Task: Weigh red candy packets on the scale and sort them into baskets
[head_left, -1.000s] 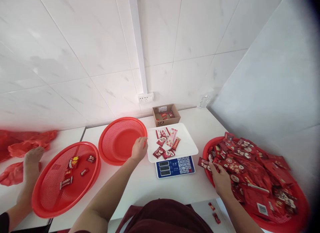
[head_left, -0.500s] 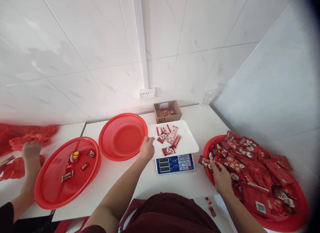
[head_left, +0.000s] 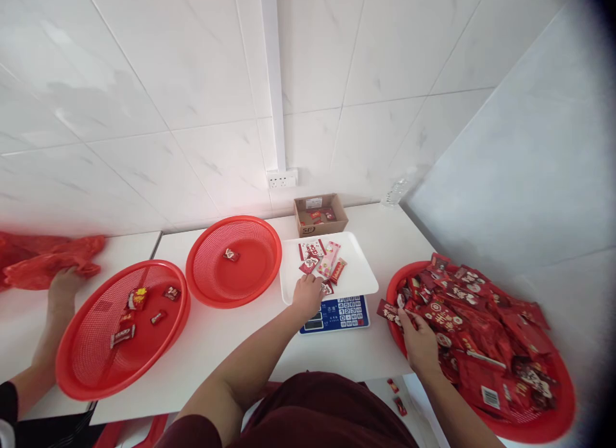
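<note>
My left hand (head_left: 308,296) is over the front of the white scale tray (head_left: 359,268), its fingers bent onto a small red snack packet (head_left: 327,287) that they partly cover. Behind it on the tray lie a red-and-white packet (head_left: 312,249), a second red packet (head_left: 308,264), a pink packet (head_left: 329,258) and a narrow red one (head_left: 338,271). My right hand (head_left: 419,340) pinches a dark red packet (head_left: 389,312) at the left rim of a red basket (head_left: 543,429) heaped with red snack packets. One small packet (head_left: 231,255) lies in the middle red basket (head_left: 240,297).
A blue scale keypad (head_left: 350,314) sits below the tray. Behind stand a cardboard box (head_left: 321,215) with packets and a clear plastic container (head_left: 396,191). Another red basket (head_left: 103,387) holds several candies. A co-worker's hand (head_left: 66,282) touches red plastic bags (head_left: 52,258) at far left.
My left hand has moved right from the middle basket's rim onto the tray's front packet. A small packet now lies in the middle basket. The co-worker's hand has shifted at the bags.
</note>
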{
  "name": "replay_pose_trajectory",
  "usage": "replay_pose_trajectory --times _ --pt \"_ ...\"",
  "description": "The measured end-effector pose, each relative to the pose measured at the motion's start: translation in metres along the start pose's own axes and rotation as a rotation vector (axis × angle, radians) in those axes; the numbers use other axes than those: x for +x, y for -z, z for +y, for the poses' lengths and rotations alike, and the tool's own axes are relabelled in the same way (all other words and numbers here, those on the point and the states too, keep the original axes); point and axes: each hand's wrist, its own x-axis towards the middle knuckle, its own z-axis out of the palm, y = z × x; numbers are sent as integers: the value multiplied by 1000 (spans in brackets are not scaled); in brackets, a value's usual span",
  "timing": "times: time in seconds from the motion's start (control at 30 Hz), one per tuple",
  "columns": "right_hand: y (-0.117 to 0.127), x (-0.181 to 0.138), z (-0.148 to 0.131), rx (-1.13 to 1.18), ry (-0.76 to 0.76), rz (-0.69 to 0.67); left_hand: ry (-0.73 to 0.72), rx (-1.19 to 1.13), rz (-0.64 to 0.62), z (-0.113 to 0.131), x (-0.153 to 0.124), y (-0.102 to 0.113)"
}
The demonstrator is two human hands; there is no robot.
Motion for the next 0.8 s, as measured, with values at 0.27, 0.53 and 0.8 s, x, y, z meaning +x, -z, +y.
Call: replay_pose_trajectory --times 0.27,0.53,0.8 --pt "2 -2 -5 -3 -25 -6 134 -240 409 -49 -12 36" --pt "1 0 -3 7 -30 -11 346 -16 616 -104 -26 68" --pt "1 0 -3 -6 -21 -18 -2 -47 267 -39 22 24"
